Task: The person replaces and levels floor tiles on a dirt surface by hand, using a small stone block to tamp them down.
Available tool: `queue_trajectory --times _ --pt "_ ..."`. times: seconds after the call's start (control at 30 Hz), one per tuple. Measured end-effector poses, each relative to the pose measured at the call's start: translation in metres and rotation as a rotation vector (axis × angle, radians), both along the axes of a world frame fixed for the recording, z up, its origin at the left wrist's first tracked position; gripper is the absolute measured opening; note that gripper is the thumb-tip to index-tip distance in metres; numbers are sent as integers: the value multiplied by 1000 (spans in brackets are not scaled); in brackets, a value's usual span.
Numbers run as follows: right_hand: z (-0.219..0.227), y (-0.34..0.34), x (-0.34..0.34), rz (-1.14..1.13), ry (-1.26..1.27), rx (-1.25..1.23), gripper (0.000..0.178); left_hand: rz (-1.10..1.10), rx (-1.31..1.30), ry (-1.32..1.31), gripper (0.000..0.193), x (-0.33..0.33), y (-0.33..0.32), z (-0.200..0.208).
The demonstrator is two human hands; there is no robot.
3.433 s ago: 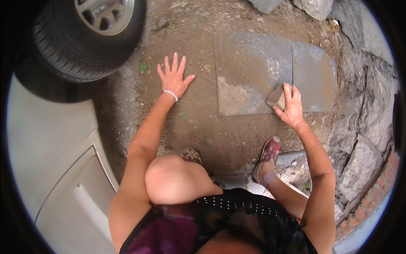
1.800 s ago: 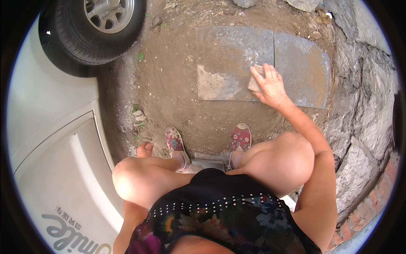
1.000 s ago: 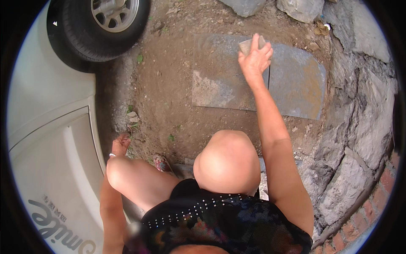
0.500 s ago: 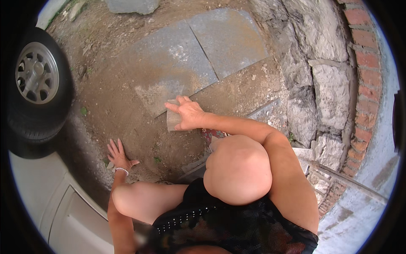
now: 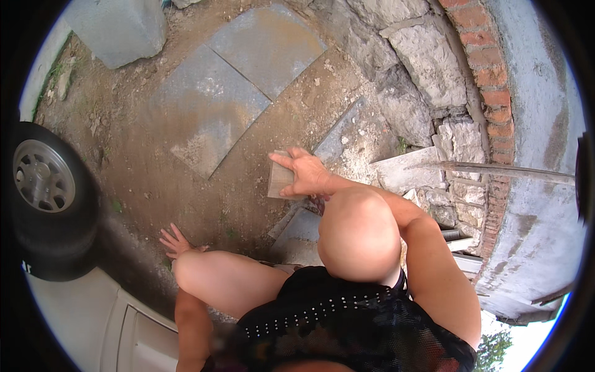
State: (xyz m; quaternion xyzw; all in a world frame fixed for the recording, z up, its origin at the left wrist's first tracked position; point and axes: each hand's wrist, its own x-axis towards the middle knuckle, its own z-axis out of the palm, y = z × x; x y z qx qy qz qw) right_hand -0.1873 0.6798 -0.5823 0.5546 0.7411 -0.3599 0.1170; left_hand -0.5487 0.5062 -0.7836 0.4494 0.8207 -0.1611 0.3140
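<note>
My right hand [image 5: 308, 172] is closed over a small flat piece of wood [image 5: 279, 181], pale brown, pressed against the bare dirt [image 5: 245, 192]. Its fingers lie across the upper edge, and the thumb rests lower on the piece. Down at the left, my left hand [image 5: 177, 242] leans on the ground with its fingers spread and nothing in them; my left knee partly hides it. Ahead of my hands, two grey paving slabs [image 5: 214, 111] lie side by side, partly covered with soil.
A car wheel [image 5: 46, 186] and pale car body [image 5: 87, 304] stand close on my left. To the right runs a rough stone wall [image 5: 421, 62] with a brick edge [image 5: 489, 68]. A shovel [image 5: 415, 167] lies at the right. A grey block [image 5: 118, 31] sits at the far left.
My view has turned, so the slabs appear farther left and the wheel lower. The right hand with the wood is now beyond the slabs' near corner, nearer to me. The left hand stays on the ground.
</note>
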Motion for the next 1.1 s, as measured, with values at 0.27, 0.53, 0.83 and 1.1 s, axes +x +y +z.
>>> queue_trajectory --times 0.27,0.53,0.83,1.1 --pt "-74 29 56 77 -128 250 84 -26 -88 166 144 13 14 16" --pt "-119 146 162 -524 -346 675 79 -21 -80 126 116 29 27 34" --pt "-143 23 80 -29 153 386 89 -151 -192 0 69 43 -8 122" --pt "-142 136 96 -366 -371 751 79 -114 -180 9 61 48 -70 162"
